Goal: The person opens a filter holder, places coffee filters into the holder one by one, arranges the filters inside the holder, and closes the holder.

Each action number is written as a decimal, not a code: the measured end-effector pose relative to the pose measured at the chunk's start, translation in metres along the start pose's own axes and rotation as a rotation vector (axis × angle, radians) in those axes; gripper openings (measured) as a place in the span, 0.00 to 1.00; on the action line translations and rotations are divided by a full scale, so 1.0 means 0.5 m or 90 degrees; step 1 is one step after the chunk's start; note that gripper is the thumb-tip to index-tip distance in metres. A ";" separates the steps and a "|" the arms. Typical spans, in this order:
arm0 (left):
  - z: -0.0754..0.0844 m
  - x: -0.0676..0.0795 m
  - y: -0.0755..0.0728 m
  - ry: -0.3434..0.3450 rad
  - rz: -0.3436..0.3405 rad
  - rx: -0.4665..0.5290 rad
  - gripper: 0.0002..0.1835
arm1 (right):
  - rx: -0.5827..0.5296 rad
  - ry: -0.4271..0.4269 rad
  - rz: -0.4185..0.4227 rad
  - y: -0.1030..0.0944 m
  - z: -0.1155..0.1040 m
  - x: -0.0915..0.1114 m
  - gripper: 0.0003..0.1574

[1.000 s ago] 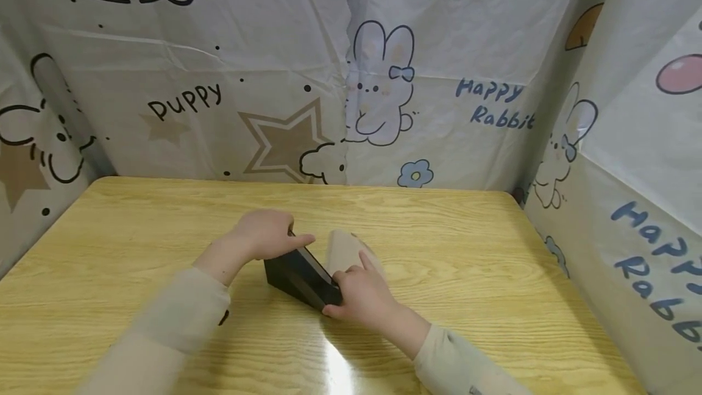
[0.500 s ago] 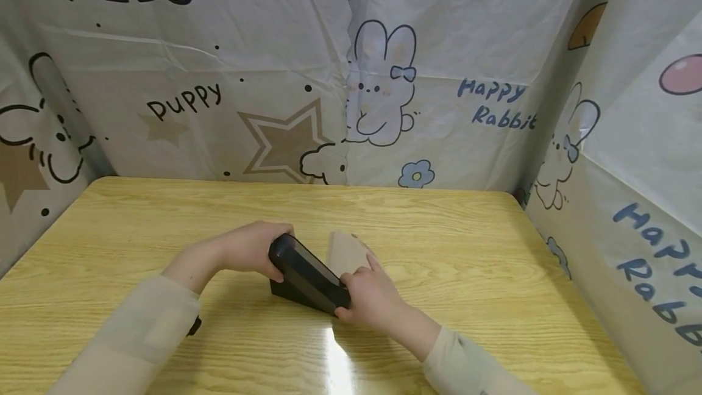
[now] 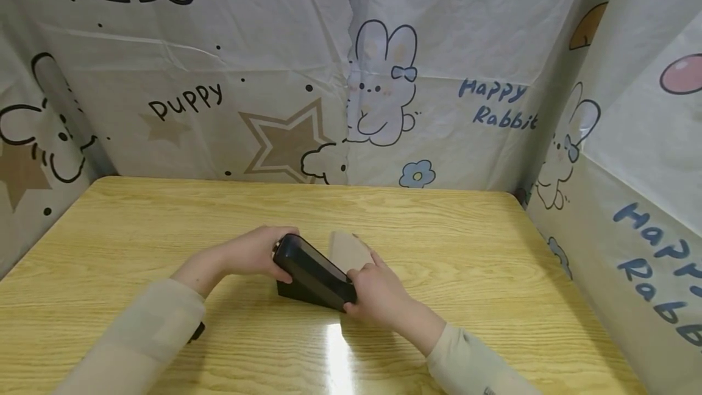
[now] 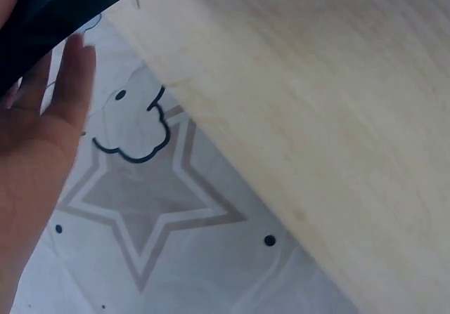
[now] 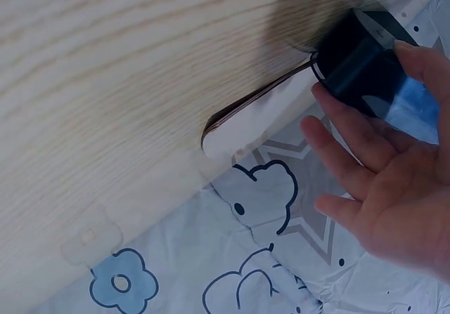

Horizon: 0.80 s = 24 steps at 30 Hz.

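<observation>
Two hands are on one black device, which rests on one wooden counter [image 3: 455, 255], its top sloping down to the right. The left hand [image 3: 253, 253] holds the higher end of the black device [image 3: 315, 268]; the right hand [image 3: 379, 295] grips the lower end. Just behind lies one beige layered piece [image 3: 347, 250]; whether it enters the device, I cannot tell.
</observation>
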<state>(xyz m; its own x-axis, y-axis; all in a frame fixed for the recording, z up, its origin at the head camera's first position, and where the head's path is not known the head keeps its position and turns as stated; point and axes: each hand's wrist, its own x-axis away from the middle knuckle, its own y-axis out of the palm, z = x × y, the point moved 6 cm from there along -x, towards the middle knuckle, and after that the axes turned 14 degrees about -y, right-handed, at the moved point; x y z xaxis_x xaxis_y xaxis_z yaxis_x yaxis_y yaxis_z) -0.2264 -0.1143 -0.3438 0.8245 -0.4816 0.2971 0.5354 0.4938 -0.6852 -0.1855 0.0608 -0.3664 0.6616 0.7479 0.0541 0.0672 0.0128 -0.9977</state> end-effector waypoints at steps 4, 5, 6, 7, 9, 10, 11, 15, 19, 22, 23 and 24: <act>-0.005 -0.003 0.007 0.019 -0.012 0.048 0.22 | -0.012 0.000 -0.012 0.000 0.002 -0.003 0.28; -0.006 -0.004 0.007 0.025 -0.013 0.054 0.22 | -0.031 0.003 -0.015 0.000 0.003 -0.006 0.29; -0.006 -0.004 0.008 0.031 -0.013 0.057 0.21 | -0.056 0.006 -0.013 -0.002 0.002 -0.009 0.30; -0.005 -0.005 0.009 0.035 -0.015 0.061 0.21 | -0.083 0.007 -0.006 -0.006 0.000 -0.014 0.31; -0.005 -0.006 0.011 0.039 -0.018 0.064 0.21 | -0.134 0.010 0.019 -0.020 -0.007 -0.028 0.34; -0.004 -0.006 0.011 0.042 -0.019 0.064 0.21 | -0.158 0.011 0.038 -0.030 -0.012 -0.036 0.35; -0.004 -0.007 0.012 0.045 -0.019 0.064 0.22 | -0.170 0.011 0.057 -0.042 -0.018 -0.044 0.36; -0.005 -0.006 0.015 0.038 -0.015 0.060 0.24 | -0.162 0.004 0.124 -0.086 -0.045 -0.074 0.39; -0.007 -0.007 0.017 0.033 -0.010 0.050 0.28 | -0.161 0.018 0.155 -0.109 -0.059 -0.091 0.34; -0.008 -0.008 0.016 0.032 -0.003 0.038 0.30 | -0.147 0.028 0.167 -0.116 -0.061 -0.093 0.31; -0.008 -0.008 0.015 0.031 -0.002 0.036 0.30 | -0.143 0.028 0.169 -0.117 -0.062 -0.093 0.31; -0.009 -0.009 0.015 0.029 0.000 0.034 0.30 | -0.140 0.026 0.171 -0.118 -0.061 -0.093 0.30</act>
<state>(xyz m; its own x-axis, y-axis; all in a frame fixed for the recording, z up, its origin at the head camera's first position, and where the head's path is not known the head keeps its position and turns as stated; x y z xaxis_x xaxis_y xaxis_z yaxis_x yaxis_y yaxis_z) -0.2268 -0.1116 -0.3530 0.8159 -0.5135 0.2656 0.5455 0.5316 -0.6479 -0.1973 0.0048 -0.3088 0.7071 0.6772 -0.2035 0.0429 -0.3283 -0.9436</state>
